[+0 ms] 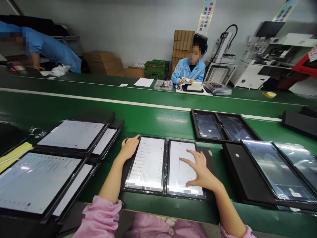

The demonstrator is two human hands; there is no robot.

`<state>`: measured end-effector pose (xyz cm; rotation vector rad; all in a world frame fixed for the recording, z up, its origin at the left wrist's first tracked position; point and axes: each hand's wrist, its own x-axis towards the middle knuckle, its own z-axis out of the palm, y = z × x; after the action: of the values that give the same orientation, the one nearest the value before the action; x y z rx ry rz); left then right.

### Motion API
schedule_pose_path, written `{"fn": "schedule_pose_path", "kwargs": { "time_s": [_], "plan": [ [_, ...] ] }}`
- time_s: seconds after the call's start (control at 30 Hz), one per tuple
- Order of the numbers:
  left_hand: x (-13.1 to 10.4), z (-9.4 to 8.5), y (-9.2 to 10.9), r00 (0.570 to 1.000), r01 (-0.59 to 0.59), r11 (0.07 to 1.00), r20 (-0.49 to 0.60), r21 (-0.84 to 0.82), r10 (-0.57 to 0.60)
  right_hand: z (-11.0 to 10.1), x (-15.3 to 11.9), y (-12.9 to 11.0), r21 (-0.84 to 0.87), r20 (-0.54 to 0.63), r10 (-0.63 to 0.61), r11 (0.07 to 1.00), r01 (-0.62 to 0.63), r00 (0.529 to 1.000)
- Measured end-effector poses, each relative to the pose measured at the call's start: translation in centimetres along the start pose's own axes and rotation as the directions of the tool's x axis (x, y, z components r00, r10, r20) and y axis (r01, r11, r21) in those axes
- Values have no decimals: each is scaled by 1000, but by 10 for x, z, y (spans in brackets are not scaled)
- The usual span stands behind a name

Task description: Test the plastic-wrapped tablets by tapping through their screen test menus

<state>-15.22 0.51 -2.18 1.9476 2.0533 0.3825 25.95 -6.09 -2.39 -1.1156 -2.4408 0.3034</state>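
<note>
Two tablets with lit white screens lie side by side in front of me, the left tablet (146, 163) showing a list and the right tablet (177, 165) a mostly blank page. My left hand (130, 147) rests at the upper left edge of the left tablet, its fingertips on the dark tray beneath; whether it grips anything is hidden. Over the right tablet, my right hand (200, 168) is spread, with fingers and thumb apart and nothing held. Its fingertips are at or just above the screen.
Lit tablets (74, 134) in trays stand at the left beside a yellow sheet (16, 154). To the right are a black tray (256, 130) with two dark tablets and a stack with film-covered tablets (274, 168). A person in blue (184, 67) sits across the green bench (148, 117).
</note>
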Motion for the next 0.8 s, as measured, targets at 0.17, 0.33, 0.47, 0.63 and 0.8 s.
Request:
{"fn": "schedule_pose_path", "kwargs": {
  "time_s": [0.17,0.33,0.47,0.63,0.8],
  "plan": [
    [0,-2,-1,999,-3,1000,47,13,2,-11,3,20,182,-419,265,962,-206,868],
    [-3,-5,2,997,-41,999,62,17,39,-13,7,21,256,-528,334,939,-229,780],
    [-7,-7,5,997,-42,999,68,2,42,-11,7,19,263,-509,324,941,-215,797],
    [-7,-8,7,996,-27,1000,90,-15,29,-9,11,14,294,-415,294,939,-179,861],
    [-6,-12,17,996,-12,1000,90,-25,14,-7,4,14,210,-413,205,970,-127,887]
  ]
}}
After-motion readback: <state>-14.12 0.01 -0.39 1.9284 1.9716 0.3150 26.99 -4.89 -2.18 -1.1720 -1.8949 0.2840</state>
